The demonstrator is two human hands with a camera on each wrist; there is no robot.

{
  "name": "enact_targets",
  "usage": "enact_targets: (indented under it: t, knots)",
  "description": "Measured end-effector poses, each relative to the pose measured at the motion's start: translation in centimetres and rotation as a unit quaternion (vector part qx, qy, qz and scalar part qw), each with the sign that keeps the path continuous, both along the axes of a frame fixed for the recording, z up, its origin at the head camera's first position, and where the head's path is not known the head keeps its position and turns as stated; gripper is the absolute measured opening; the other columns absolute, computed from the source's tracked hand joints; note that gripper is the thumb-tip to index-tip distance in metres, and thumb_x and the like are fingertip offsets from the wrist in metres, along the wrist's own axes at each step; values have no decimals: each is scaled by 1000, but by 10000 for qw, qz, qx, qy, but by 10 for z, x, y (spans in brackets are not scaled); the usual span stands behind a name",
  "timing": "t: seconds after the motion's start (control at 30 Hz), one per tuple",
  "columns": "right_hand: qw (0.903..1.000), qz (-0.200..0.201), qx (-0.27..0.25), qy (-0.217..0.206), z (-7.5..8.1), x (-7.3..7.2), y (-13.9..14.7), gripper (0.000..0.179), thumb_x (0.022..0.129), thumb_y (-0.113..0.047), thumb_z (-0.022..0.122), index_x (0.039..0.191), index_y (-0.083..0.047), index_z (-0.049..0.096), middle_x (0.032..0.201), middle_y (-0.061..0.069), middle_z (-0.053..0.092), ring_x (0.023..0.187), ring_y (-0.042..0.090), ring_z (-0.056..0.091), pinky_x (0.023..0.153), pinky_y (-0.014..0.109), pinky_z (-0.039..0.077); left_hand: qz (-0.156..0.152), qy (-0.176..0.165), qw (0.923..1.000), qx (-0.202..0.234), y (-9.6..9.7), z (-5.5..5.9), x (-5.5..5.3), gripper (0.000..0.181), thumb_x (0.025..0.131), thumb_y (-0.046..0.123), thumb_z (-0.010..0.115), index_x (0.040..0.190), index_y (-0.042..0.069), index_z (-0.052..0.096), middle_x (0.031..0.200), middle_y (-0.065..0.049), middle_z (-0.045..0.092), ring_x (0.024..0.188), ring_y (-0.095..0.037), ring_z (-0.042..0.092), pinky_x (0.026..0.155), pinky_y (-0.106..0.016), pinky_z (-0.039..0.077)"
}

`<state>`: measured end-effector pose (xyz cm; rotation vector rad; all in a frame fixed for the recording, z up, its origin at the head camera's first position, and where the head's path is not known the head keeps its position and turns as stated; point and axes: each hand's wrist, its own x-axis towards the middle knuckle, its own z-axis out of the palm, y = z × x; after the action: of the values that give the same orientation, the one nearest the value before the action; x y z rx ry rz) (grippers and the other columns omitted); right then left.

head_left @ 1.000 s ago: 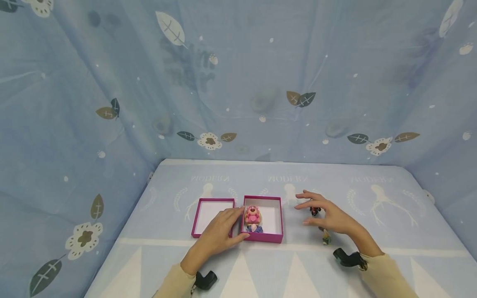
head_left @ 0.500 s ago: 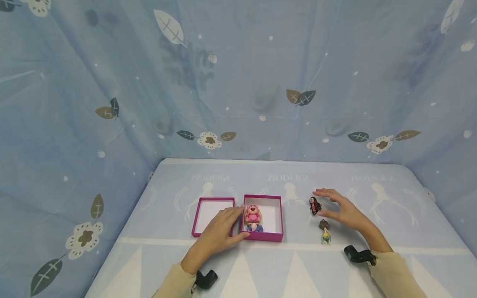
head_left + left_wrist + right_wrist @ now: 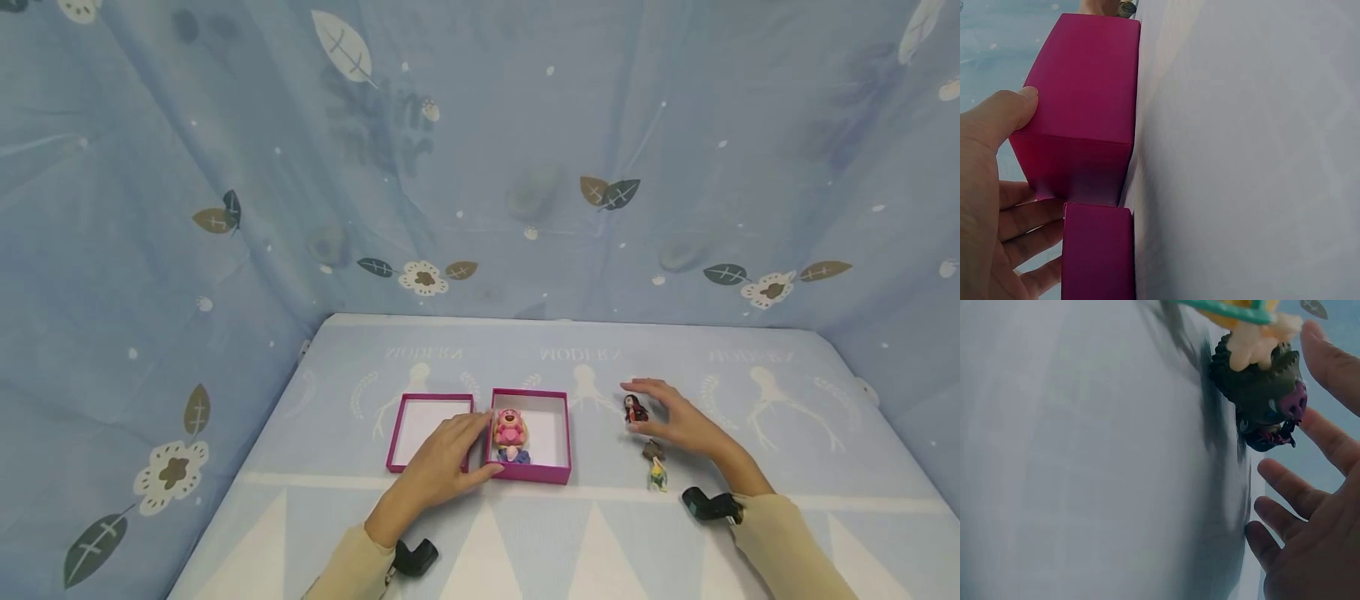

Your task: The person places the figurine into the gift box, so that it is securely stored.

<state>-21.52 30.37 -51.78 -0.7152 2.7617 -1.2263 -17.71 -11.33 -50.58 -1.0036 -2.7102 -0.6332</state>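
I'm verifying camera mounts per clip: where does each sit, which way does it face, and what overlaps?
Head: worn on the head, facing forward and down at the table; left hand, right hand and sleeves show.
Left wrist: worn there, facing the magenta box; part of the left hand shows.
Right wrist: worn there, facing the snouted figurine; part of the right hand shows.
Shared: head and left wrist both show the box.

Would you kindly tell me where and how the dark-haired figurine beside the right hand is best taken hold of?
I would pinch the dark-haired figurine across its middle from the right, thumb on the near side, fingers beyond. Its small body suits that, the right hand is spread beside it, and the boar-headed figurine may crowd an approach from the near side.
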Motion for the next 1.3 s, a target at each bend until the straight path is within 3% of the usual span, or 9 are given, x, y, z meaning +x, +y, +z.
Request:
enact_targets:
  t: [0.3, 0.73, 1.07, 1.3]
  knots:
    - [9990, 135, 429, 59, -1, -3, -6, 53, 83, -24, 78, 129, -4, 61, 141, 29, 44, 134, 53, 32, 100, 75, 28, -66, 116, 9999, 51, 0, -1, -1, 79, 84, 51, 71, 146, 9, 45, 136, -7, 60, 128, -23, 54, 110, -43, 43]
    - [9963, -491, 703, -66, 7, 10, 4, 71, 79, -27, 81, 137, -1, 50, 142, 34, 40, 133, 59, 28, 98, 78, 27, -61, 133, 9999, -21, 0, 0, -1, 80, 84, 50, 71, 146, 8, 45, 137, -7, 59, 129, -24, 53, 110, -43, 43]
    - [9964, -326, 776, -58, 2, 7, 6, 70, 79, -28, 82, 135, 1, 53, 143, 31, 41, 131, 56, 32, 98, 75, 29, -28, 131, 9999, -70, -2, -2, 0, 79, 84, 51, 71, 146, 8, 45, 137, -7, 59, 129, -23, 53, 110, -42, 43]
    - [9986, -74, 504, -162, 3, 8, 13, 72, 79, -23, 81, 138, 3, 50, 146, 29, 37, 135, 56, 26, 100, 76, 25, -78, 200, 9998, -38, -2, -2, -1, 80, 84, 50, 72, 146, 8, 45, 138, -7, 58, 129, -24, 53, 110, -43, 43]
